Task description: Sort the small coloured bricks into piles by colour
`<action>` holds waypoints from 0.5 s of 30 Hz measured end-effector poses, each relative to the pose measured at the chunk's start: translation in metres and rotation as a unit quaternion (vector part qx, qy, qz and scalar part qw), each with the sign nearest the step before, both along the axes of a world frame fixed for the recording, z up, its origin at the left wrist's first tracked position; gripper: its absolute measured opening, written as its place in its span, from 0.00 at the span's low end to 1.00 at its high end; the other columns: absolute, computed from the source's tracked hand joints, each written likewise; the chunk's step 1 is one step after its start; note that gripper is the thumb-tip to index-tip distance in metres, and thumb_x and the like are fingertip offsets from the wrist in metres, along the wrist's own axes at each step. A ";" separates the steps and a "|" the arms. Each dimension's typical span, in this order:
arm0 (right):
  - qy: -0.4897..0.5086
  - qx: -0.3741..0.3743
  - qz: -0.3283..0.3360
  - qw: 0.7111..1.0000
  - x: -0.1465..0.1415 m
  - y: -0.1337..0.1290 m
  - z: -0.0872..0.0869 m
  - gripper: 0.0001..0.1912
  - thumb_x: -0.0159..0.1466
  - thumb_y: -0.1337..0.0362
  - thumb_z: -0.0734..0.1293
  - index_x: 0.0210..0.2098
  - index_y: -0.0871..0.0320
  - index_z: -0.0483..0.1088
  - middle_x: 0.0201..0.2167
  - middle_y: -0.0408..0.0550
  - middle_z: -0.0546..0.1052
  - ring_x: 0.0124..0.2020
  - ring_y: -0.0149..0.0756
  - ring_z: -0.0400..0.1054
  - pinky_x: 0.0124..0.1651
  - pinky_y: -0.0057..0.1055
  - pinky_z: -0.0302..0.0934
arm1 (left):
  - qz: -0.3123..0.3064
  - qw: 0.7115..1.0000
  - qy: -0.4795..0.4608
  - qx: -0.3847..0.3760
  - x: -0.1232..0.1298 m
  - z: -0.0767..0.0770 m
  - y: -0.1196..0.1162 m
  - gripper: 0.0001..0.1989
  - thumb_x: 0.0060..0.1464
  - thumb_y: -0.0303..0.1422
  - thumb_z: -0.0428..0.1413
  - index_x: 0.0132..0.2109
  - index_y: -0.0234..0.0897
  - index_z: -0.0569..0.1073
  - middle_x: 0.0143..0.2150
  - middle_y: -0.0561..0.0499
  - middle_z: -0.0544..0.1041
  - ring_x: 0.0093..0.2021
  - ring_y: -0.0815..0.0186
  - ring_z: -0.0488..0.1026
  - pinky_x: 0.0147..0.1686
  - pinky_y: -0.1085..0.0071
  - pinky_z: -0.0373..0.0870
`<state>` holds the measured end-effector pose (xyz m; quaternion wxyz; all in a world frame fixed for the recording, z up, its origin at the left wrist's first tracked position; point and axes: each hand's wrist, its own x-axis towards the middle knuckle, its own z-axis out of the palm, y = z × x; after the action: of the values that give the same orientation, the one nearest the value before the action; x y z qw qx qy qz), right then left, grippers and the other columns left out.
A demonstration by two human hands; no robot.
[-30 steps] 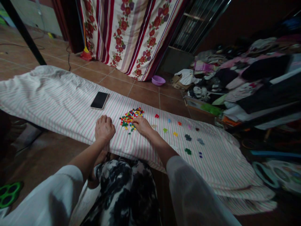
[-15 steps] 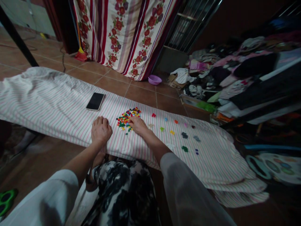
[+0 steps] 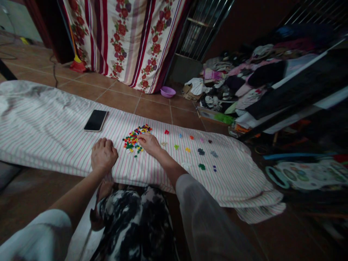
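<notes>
A heap of small mixed-colour pieces (image 3: 133, 139) lies on a striped cloth (image 3: 65, 123). My right hand (image 3: 149, 143) reaches in at the heap's right edge, its fingers pinched together; whatever may be between the fingertips is too small to make out. Left of the heap, my left hand (image 3: 104, 155) rests on the cloth with its fingers curled under and their tips hidden. Small single-colour groups spread to the right, among them red pieces (image 3: 166, 132), yellow pieces (image 3: 187, 149), dark green pieces (image 3: 201, 166) and dark grey pieces (image 3: 201, 151).
A phone (image 3: 96, 120) lies on the cloth, beyond my left hand. Past the cloth's far edge, a purple bowl (image 3: 168, 92) sits on the tiled floor near a flowered curtain (image 3: 122, 40). Clothes are piled at the back right.
The camera view has shifted to the right, so the scene sits further left. Both hands remain at nearly the same places on the cloth, the right one still at the heap.
</notes>
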<state>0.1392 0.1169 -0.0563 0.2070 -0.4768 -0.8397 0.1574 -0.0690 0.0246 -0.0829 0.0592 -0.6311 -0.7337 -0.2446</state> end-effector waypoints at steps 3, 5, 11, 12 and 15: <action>0.032 -0.001 -0.015 0.999 0.009 0.001 -0.001 0.10 0.64 0.69 0.65 0.40 0.55 0.78 0.37 0.46 0.75 0.39 0.34 0.69 0.45 0.28 0.61 | 0.003 1.000 0.015 0.003 -0.001 -0.002 0.000 0.16 0.57 0.31 0.46 0.46 0.29 0.73 0.57 0.32 0.72 0.61 0.46 0.66 0.59 0.50 0.62; 0.049 -0.001 -0.028 0.998 0.018 0.001 -0.002 0.09 0.64 0.69 0.65 0.39 0.55 0.78 0.37 0.46 0.75 0.38 0.33 0.69 0.44 0.28 0.61 | 0.003 1.000 0.027 0.005 -0.001 -0.002 0.001 0.15 0.57 0.31 0.46 0.46 0.30 0.73 0.56 0.33 0.73 0.60 0.46 0.66 0.58 0.51 0.63; 0.088 0.021 -0.091 0.992 0.068 0.007 -0.004 0.09 0.62 0.69 0.64 0.37 0.55 0.77 0.35 0.45 0.76 0.38 0.35 0.69 0.47 0.31 0.63 | 0.004 0.999 0.044 -0.002 -0.001 0.001 0.000 0.14 0.57 0.31 0.46 0.44 0.31 0.73 0.52 0.34 0.74 0.58 0.46 0.68 0.55 0.52 0.65; 0.098 0.022 -0.111 0.989 0.079 0.009 -0.004 0.09 0.61 0.70 0.64 0.36 0.55 0.77 0.34 0.45 0.76 0.38 0.35 0.70 0.46 0.32 0.63 | 0.002 0.999 0.043 -0.003 -0.001 0.002 0.000 0.14 0.57 0.31 0.46 0.44 0.31 0.73 0.52 0.33 0.74 0.57 0.46 0.68 0.55 0.51 0.66; 0.134 0.024 -0.189 0.973 0.119 0.014 -0.002 0.09 0.58 0.69 0.64 0.34 0.56 0.76 0.35 0.46 0.78 0.37 0.35 0.71 0.46 0.32 0.65 | -0.009 0.999 0.043 0.001 -0.002 0.003 0.000 0.14 0.56 0.31 0.46 0.44 0.31 0.73 0.52 0.33 0.74 0.56 0.46 0.69 0.55 0.50 0.66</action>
<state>0.2582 0.1306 -0.0586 0.3546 -0.5963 -0.7027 0.1579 -0.0705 0.0245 -0.0800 0.0891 -0.6472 -0.7248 -0.2186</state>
